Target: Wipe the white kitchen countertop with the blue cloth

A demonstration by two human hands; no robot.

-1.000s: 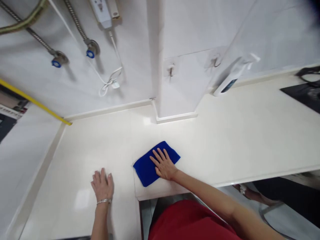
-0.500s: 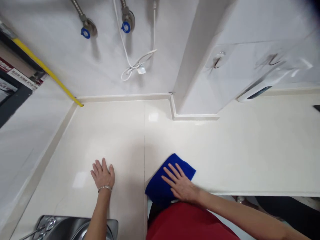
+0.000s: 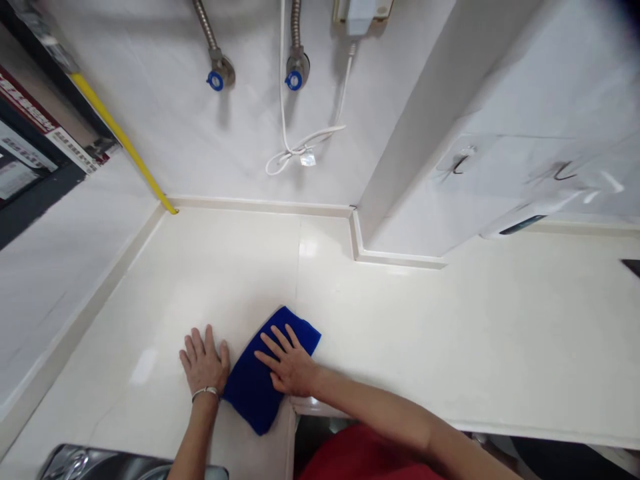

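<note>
Blue cloth (image 3: 253, 383) lies flat on the pale counter (image 3: 480, 353), near its inner corner, under the person's right hand (image 3: 293, 367), whose fingers are spread and pressed down on it rather than gripping; the left hand (image 3: 205, 367) rests palm down on the counter, its fingers fanned out and holding nothing. Since only that flat palm seems to hold the cloth, too light a push could let the hand slide over it and leave it bunched up. Its left edge comes right up to the left wrist, touching or nearly so, and a sweep that way could fold it against the bracelet (image 3: 205, 392). A pull toward the body could drag its near corner over the counter's front edge, and a raised lip at the seam (image 3: 299, 267), if there is one, might catch the fabric. Counted up: one cloth, two hands, one bracelet, one seam, one yellow pipe (image 3: 123, 143), two blue-handled valves, left (image 3: 215, 81) and right (image 3: 294, 80), one knotted white cord (image 3: 300, 152), and two wall hooks, near (image 3: 460, 164) and far (image 3: 564, 175).
</note>
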